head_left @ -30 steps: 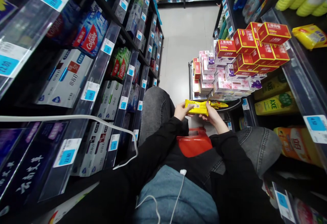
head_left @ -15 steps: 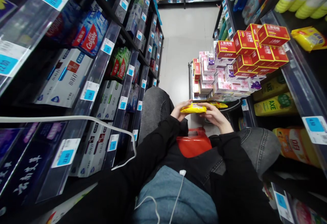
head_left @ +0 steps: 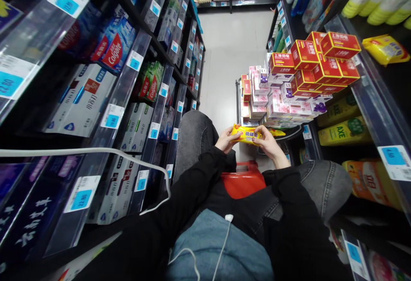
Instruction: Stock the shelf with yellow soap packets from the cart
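Note:
Between my two hands is a yellow soap packet (head_left: 246, 134) with red and dark printing, its broad printed face turned up toward me. My left hand (head_left: 226, 139) grips its left end, fingers closed. The right end is pinched by my right hand (head_left: 269, 142), thumb on the front. Just behind my right fingers, another yellow packet (head_left: 277, 132) shows in part. Beyond the hands, a stack of white and pink soap boxes (head_left: 278, 103) carries red and yellow boxes (head_left: 305, 54) on top.
Shelves of toothpaste boxes (head_left: 86, 97) line the left. On the right shelf are yellow AXE bottles (head_left: 346, 132) and a yellow packet (head_left: 385, 50). A red plastic stool (head_left: 244, 182) sits between my knees. A white cable (head_left: 96, 149) crosses at left.
The yellow soap packet has been tilted in my hands, from nearly edge-on to its printed face showing. My fingers have shifted slightly with it, and the view has moved a little.

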Action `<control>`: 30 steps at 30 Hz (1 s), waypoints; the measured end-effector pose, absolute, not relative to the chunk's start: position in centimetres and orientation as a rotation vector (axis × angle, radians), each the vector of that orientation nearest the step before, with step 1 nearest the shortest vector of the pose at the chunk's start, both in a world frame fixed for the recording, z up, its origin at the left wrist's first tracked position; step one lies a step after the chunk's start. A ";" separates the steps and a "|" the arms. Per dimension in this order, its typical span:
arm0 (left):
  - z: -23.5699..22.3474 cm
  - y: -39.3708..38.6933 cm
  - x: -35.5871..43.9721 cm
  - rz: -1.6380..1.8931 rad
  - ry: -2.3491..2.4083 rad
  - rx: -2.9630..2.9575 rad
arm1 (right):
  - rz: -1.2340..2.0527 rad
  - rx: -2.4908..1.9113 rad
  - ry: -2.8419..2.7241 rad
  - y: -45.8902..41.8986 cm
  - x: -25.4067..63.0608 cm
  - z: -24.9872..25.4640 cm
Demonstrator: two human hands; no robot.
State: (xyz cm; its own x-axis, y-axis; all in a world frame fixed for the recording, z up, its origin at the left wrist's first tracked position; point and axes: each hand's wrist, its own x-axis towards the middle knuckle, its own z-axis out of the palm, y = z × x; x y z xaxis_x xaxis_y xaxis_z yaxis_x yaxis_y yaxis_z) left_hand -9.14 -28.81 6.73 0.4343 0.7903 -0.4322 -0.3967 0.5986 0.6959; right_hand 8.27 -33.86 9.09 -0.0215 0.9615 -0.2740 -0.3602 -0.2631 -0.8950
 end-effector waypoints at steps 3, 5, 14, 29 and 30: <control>6.9 -28.8 -9.2 0.795 0.813 0.553 | 1.475 -1.103 -0.809 -33.8 8.4 8.8; 7.1 -28.9 -9.1 0.806 0.806 0.546 | 1.463 -1.091 -0.818 -33.8 8.5 8.6; 7.5 -29.0 -9.0 0.814 0.827 0.521 | 1.469 -1.123 -0.797 -33.8 8.4 8.5; 7.4 -28.9 -8.9 0.841 0.770 0.372 | 1.493 -1.050 -0.762 -33.4 8.6 7.2; 7.4 -28.9 -8.9 0.844 0.766 0.364 | 1.495 -1.052 -0.759 -33.4 8.6 7.2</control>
